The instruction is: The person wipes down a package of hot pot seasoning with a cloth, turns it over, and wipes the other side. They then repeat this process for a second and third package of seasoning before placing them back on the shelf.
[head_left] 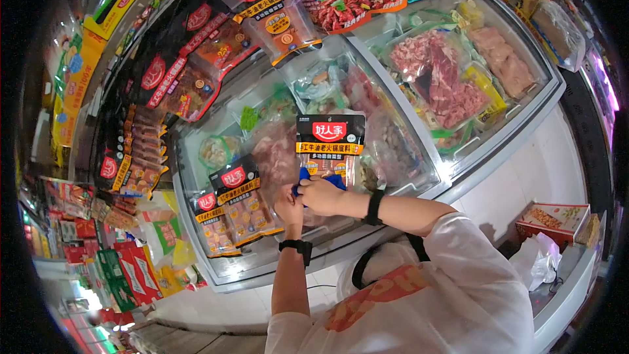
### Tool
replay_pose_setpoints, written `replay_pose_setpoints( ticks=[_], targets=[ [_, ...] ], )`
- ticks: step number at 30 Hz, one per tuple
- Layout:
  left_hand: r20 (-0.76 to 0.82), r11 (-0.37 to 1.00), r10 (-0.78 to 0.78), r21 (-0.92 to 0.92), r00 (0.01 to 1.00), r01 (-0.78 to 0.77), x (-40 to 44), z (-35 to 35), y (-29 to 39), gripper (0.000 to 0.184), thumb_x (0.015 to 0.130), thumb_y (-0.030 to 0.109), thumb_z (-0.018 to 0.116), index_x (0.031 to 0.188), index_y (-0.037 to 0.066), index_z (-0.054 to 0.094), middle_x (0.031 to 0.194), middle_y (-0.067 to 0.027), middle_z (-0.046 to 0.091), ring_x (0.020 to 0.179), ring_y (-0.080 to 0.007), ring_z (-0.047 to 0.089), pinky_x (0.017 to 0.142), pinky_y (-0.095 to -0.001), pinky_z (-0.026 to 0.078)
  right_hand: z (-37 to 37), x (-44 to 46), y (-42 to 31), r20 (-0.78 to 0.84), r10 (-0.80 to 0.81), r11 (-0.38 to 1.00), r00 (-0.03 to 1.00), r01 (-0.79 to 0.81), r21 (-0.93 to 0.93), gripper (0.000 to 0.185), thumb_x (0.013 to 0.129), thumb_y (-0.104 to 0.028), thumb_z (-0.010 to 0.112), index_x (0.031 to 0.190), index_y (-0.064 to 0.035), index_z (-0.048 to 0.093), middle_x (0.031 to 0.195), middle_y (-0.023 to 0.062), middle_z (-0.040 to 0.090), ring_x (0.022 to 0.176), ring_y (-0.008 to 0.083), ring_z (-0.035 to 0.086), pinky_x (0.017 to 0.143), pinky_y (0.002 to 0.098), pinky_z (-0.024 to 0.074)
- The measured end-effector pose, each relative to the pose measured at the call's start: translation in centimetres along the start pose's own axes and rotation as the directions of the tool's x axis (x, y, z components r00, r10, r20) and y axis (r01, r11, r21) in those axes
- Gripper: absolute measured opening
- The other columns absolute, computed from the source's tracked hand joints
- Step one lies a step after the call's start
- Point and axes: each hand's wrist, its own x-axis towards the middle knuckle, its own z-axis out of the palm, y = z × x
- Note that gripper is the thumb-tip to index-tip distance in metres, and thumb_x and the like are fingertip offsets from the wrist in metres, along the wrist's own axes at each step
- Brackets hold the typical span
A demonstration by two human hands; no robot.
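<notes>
A blue cloth [335, 181] is pinched in my right hand [321, 196], over the lower part of a black and orange hotpot-base packet [329, 136]. That packet lies on the glass lid of the chest freezer [426, 191]. My left hand [288, 206] is close beside the right one, its fingers curled near the cloth's edge; what it holds, if anything, is hidden. Left of my hands, two similar packets, one nearer [246, 203] and one farther left [213, 226], rest on the lid. Bagged meat shows through the glass.
More packets [187, 85] line the freezer's far edge. Raw meat bags [439, 78] lie in the right freezer section. Red and green boxes [134, 275] stand at lower left. A carton [552, 219] and a white plastic bag [538, 259] sit at the right.
</notes>
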Motion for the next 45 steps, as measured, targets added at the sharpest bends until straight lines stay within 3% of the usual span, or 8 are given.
replay_pose_setpoints(
  ticks=[10, 14, 16, 22, 25, 33, 37, 45],
  targets=[
    [0.02, 0.887, -0.229, -0.408, 0.973, 0.217, 2.6, -2.8, 5.1, 0.016, 0.093, 0.016, 0.059, 0.087, 0.001, 0.06, 0.07, -0.0015, 0.055, 0.068, -0.0092, 0.05, 0.056, -0.0283, 0.041, -7.1, -15.2, 6.3, -0.258, 0.59, 0.725, 0.765, -0.362, 0.586, 0.048, 0.063, 0.012, 0.05, 0.101, -0.0096, 0.071, 0.114, 0.015, 0.064, 0.108, 0.0354, 0.055, 0.098, 0.0417, 0.0433],
    [-0.024, 0.945, -0.058, -0.323, 0.998, 0.047, 6.3, -6.6, 11.0, 0.009, 0.091, 0.011, 0.058, 0.09, 0.002, 0.058, 0.075, -0.0052, 0.053, 0.064, -0.0161, 0.048, 0.057, -0.0317, 0.04, -7.9, -19.9, 7.7, -0.324, 0.735, 0.638, 0.596, -0.446, 0.628, 0.051, 0.063, 0.013, 0.049, 0.102, -0.0095, 0.071, 0.116, 0.0174, 0.062, 0.108, 0.0374, 0.054, 0.097, 0.0423, 0.0417],
    [-0.07, 0.823, 0.566, 0.11, 0.822, -0.557, 7.5, -8.0, 12.9, 0.004, 0.086, 0.006, 0.058, 0.089, 0.004, 0.058, 0.079, -0.0076, 0.055, 0.071, -0.0264, 0.053, 0.065, -0.0369, 0.042, -8.4, -21.2, 7.6, -0.313, 0.8, 0.574, 0.513, -0.5, 0.648, 0.051, 0.063, 0.013, 0.048, 0.103, -0.0092, 0.071, 0.116, 0.0168, 0.062, 0.108, 0.0377, 0.053, 0.098, 0.0421, 0.0409],
    [0.156, 0.662, 0.728, 0.091, 0.668, -0.744, 3.2, -5.9, 13.1, 0.01, 0.079, 0.009, 0.066, 0.088, 0.01, 0.062, 0.086, -0.0053, 0.058, 0.084, -0.0248, 0.055, 0.077, -0.039, 0.041, -7.2, -22.3, 6.7, -0.394, 0.811, 0.581, 0.433, -0.512, 0.633, 0.054, 0.062, 0.014, 0.046, 0.105, -0.0084, 0.07, 0.119, 0.0174, 0.06, 0.106, 0.0376, 0.052, 0.099, 0.0416, 0.0395],
    [0.441, 0.735, 0.607, 0.004, 0.661, -0.678, -0.8, -3.8, 10.3, 0.01, 0.08, 0.012, 0.068, 0.089, 0.012, 0.064, 0.086, -0.0037, 0.059, 0.088, -0.0227, 0.056, 0.081, -0.0397, 0.04, -7.4, -21.3, 6.2, -0.468, 0.796, 0.604, 0.385, -0.567, 0.561, 0.058, 0.062, 0.014, 0.047, 0.111, -0.0094, 0.068, 0.122, 0.0166, 0.058, 0.108, 0.0371, 0.051, 0.1, 0.0425, 0.0387],
    [0.162, 0.986, 0.136, -0.122, 0.977, -0.117, -6.6, -2.4, 4.5, 0.012, 0.089, 0.013, 0.062, 0.098, 0.006, 0.064, 0.091, -0.0073, 0.062, 0.087, -0.0225, 0.058, 0.078, -0.0363, 0.043, -6.6, -14.8, 4.5, -0.406, 0.625, 0.779, 0.667, -0.567, 0.267, 0.069, 0.064, 0.011, 0.055, 0.129, -0.0114, 0.056, 0.137, 0.01, 0.048, 0.109, 0.0337, 0.047, 0.096, 0.0436, 0.0395],
    [0.283, 0.646, -0.314, -0.636, 0.906, 0.422, -4.8, -2.9, 2.1, 0.023, 0.098, 0.017, 0.052, 0.108, -0.002, 0.062, 0.103, -0.0089, 0.064, 0.092, -0.0165, 0.061, 0.079, -0.0297, 0.049, -3.3, -12.6, 4.3, -0.36, 0.69, 0.718, 0.628, -0.655, 0.235, 0.067, 0.065, 0.01, 0.056, 0.129, -0.0096, 0.055, 0.137, 0.011, 0.048, 0.105, 0.0327, 0.049, 0.091, 0.0424, 0.0408],
    [0.622, 0.473, -0.339, -0.535, 0.705, 0.7, -1.9, -3.1, 2.0, 0.04, 0.101, 0.029, 0.05, 0.116, -0.007, 0.059, 0.102, -0.0109, 0.065, 0.092, -0.0166, 0.065, 0.085, -0.0288, 0.053, -4.6, -12.7, 6.5, -0.42, 0.733, 0.643, 0.535, -0.747, 0.171, 0.064, 0.064, 0.009, 0.058, 0.125, -0.0108, 0.058, 0.134, 0.0132, 0.051, 0.106, 0.0327, 0.05, 0.09, 0.0414, 0.0421]
  ],
)
